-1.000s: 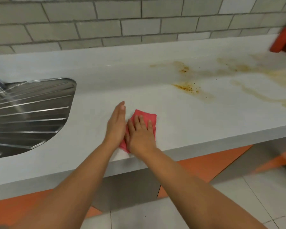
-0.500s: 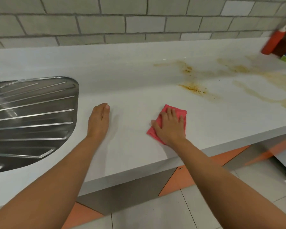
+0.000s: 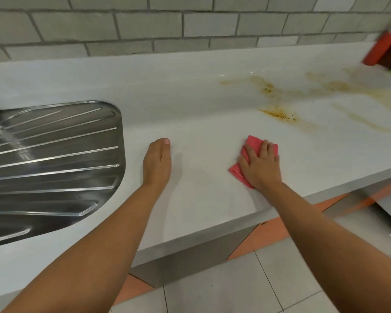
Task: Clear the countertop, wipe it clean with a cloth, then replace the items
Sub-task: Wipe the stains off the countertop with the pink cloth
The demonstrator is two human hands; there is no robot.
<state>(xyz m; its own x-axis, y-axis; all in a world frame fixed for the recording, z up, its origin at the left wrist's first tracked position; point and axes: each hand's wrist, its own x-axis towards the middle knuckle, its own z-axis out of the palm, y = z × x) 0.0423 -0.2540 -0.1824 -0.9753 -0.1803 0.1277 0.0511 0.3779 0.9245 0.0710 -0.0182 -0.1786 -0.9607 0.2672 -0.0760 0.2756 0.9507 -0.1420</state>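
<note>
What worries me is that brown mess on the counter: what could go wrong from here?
1. The red cloth under the right hand is small and folded; dragged through the brown stains, it may smear them over the countertop rather than lift them.
2. A wide sweep to the right could knock the red bottle at the counter's far end.
3. Specks in the stains might get pushed over the front edge onto the floor.
</note>
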